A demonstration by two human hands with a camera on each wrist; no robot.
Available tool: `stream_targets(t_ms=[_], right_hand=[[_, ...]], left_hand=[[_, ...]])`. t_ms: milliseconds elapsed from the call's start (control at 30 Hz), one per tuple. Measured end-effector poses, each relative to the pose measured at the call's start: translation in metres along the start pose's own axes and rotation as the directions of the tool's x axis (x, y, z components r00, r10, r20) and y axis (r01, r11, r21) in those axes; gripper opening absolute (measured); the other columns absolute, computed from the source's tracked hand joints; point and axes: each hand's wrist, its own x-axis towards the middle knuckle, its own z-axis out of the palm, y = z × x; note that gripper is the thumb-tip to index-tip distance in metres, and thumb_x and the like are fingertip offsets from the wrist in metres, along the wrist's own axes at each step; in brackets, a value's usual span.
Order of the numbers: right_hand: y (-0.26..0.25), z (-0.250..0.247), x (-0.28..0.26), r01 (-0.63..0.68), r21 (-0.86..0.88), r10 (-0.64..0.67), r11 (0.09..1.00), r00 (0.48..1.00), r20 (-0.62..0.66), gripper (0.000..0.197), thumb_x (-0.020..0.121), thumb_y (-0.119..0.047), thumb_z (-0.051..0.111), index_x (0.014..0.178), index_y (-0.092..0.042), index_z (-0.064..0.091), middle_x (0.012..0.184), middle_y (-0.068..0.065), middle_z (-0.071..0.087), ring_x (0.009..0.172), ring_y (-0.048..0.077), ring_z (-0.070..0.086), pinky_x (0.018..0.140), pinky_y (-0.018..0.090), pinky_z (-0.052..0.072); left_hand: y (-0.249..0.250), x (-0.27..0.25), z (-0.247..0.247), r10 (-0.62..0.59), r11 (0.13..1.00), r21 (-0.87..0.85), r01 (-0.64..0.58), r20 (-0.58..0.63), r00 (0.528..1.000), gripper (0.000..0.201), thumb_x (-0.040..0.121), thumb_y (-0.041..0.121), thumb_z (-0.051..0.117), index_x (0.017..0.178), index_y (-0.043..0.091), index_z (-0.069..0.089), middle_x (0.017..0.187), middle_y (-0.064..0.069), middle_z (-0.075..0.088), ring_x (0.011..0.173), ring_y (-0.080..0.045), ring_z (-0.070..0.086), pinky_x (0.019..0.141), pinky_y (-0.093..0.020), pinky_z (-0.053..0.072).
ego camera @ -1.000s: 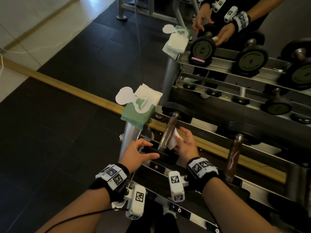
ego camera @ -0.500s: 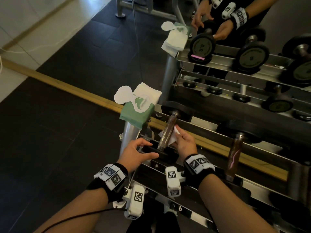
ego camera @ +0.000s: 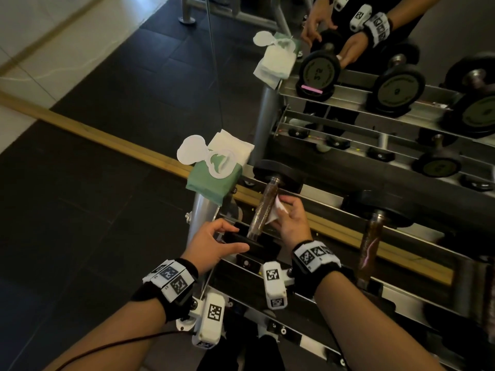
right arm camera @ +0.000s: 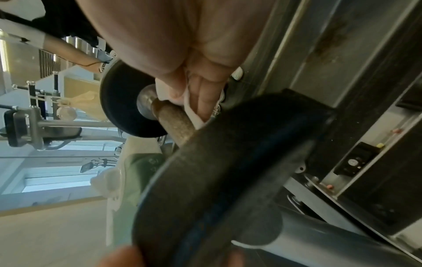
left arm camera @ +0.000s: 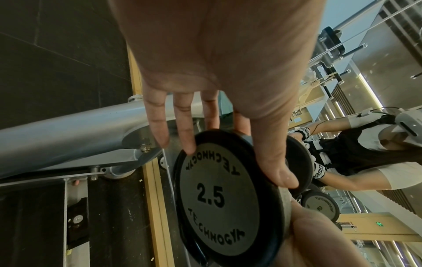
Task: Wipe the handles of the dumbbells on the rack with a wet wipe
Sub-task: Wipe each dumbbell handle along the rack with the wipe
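A small 2.5 dumbbell lies on the rack's (ego camera: 332, 231) top rail, its rusty handle (ego camera: 263, 208) running away from me. My left hand (ego camera: 218, 241) grips its near black disc (left arm camera: 219, 198), thumb on one side of the rim and fingers on the other. My right hand (ego camera: 289, 218) pinches a white wet wipe (ego camera: 276, 212) and presses it against the right side of the handle (right arm camera: 175, 122), near the far disc (ego camera: 277, 171). In the right wrist view the wipe (right arm camera: 190, 110) sits folded under my fingers. A second dumbbell's handle (ego camera: 371, 242) lies to the right.
A green wet wipe pack (ego camera: 214, 175) with its white lid open sits on the rack's left post, just left of the dumbbell. A mirror behind the rack reflects the rack, dumbbells and my hands. Dark floor tiles (ego camera: 93, 236) lie to the left.
My right hand with the wipe has slid a little along the handle toward the far disc. My left hand keeps its grip on the near disc.
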Motion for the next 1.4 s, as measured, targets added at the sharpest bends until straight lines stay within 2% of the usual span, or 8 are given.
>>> stream_targets(t_ms=[200,467,667,833,1033,1100,1267,1400], right_hand=[[0.02,-0.018,-0.02,-0.062,-0.199,0.079,0.978,0.993,0.082,0.015,0.095,-0.018,0.06,0.101,-0.032,0.06,0.111,0.005,0.067,0.089,0.02,0.071,0.068,0.032,0.059],[-0.017,0.003,0.019,-0.032,0.192,0.049,0.981,0.995,-0.084,0.021,0.097,-0.018,0.059,0.117,-0.017,0.052,0.111,0.006,0.064,0.101,0.019,0.066,0.069,0.021,0.059],[0.008,-0.002,-0.009,-0.036,-0.055,0.035,0.998,0.999,-0.032,0.009,0.099,-0.02,0.054,0.102,-0.029,0.053,0.114,0.007,0.064,0.1,0.022,0.068,0.08,0.033,0.06],[0.018,-0.017,-0.026,-0.062,-0.158,0.074,0.985,0.994,0.074,0.01,0.098,-0.017,0.056,0.097,-0.026,0.054,0.101,0.011,0.068,0.075,0.017,0.071,0.058,0.025,0.056],[-0.005,-0.008,-0.005,0.066,-0.055,-0.069,0.996,0.997,-0.04,0.009,0.1,-0.017,0.052,0.098,-0.025,0.048,0.11,0.006,0.061,0.1,0.02,0.066,0.077,0.027,0.059],[0.0,0.001,-0.01,0.111,-0.165,-0.12,0.98,0.992,-0.047,0.007,0.101,-0.021,0.05,0.098,-0.027,0.048,0.108,0.004,0.062,0.101,0.022,0.065,0.085,0.038,0.057],[0.016,-0.006,-0.041,0.205,-0.401,-0.177,0.893,0.979,0.105,0.008,0.101,-0.025,0.049,0.097,-0.031,0.049,0.101,-0.009,0.063,0.088,0.005,0.064,0.068,0.023,0.05],[-0.004,-0.012,-0.051,0.129,-0.441,-0.072,0.888,0.987,0.144,0.006,0.099,-0.024,0.053,0.094,-0.026,0.051,0.102,0.001,0.064,0.091,0.019,0.062,0.078,0.038,0.052]], left_hand=[[0.001,0.001,-0.002,0.0,1.0,0.028,0.0,0.007,1.0,0.047,0.056,0.046,0.091,0.096,0.035,0.069,0.121,0.001,0.061,0.113,-0.022,0.062,0.102,-0.051,0.049],[0.0,-0.001,0.003,0.012,0.999,-0.033,-0.012,-0.002,1.0,0.061,0.041,0.063,0.087,0.093,0.038,0.069,0.121,-0.001,0.063,0.112,-0.024,0.065,0.101,-0.051,0.05],[-0.003,0.0,0.002,0.04,0.998,-0.039,-0.039,0.01,0.999,0.066,0.034,0.072,0.086,0.089,0.041,0.069,0.12,-0.002,0.063,0.112,-0.026,0.064,0.102,-0.053,0.049],[0.0,-0.002,0.001,0.03,0.999,-0.022,-0.03,0.02,0.999,0.055,0.041,0.065,0.084,0.089,0.044,0.067,0.121,-0.001,0.062,0.112,-0.025,0.062,0.102,-0.052,0.049],[-0.002,-0.002,0.005,0.03,0.997,-0.066,-0.029,0.018,0.999,0.067,0.038,0.068,0.088,0.095,0.038,0.069,0.123,-0.005,0.063,0.113,-0.032,0.064,0.1,-0.055,0.049],[-0.004,-0.002,0.005,0.033,0.997,-0.071,-0.032,0.02,0.999,0.069,0.038,0.071,0.087,0.096,0.039,0.069,0.123,-0.004,0.062,0.114,-0.032,0.063,0.1,-0.056,0.049],[-0.006,0.0,0.004,0.043,0.999,-0.032,-0.042,0.006,0.999,0.064,0.039,0.072,0.085,0.094,0.043,0.068,0.121,-0.001,0.062,0.113,-0.025,0.063,0.1,-0.051,0.051],[-0.001,-0.001,0.002,0.008,1.0,0.012,-0.008,0.021,1.0,0.06,0.041,0.066,0.085,0.093,0.042,0.068,0.12,0.0,0.062,0.11,-0.022,0.064,0.099,-0.05,0.052]])
